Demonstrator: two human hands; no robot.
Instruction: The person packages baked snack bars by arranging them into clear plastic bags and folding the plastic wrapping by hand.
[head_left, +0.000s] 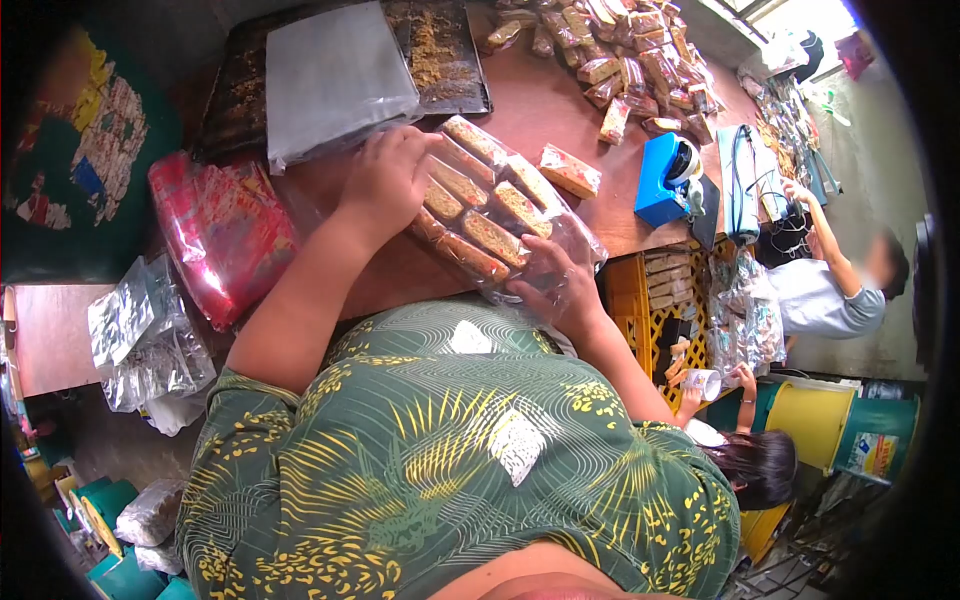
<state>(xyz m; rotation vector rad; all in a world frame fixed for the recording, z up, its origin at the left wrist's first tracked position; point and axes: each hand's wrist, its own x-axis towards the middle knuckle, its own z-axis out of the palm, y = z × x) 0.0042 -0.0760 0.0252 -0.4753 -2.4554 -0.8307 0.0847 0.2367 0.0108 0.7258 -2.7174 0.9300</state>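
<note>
A clear plastic bag (590, 236) holds several brown bread-like bars (492, 240) in rows, on the reddish table. My left hand (393, 178) rests at the bag's upper left edge, its fingers bent over the plastic near the bars. At the bag's lower right, my right hand (556, 283) has its fingers apart against the plastic, with the thumb and fingertips by the bars' ends. One single wrapped bar (569, 171) lies just right of the bag. What my left fingertips pinch is hard to make out.
Wrapped bars (640, 50) are heaped at the back. A stack of clear bags (340, 80) lies on dark trays (440, 55). Red plastic packaging (222, 235) is at the left, a blue tape dispenser (662, 180) at the right. Two other people (820, 295) are beyond the table's right side.
</note>
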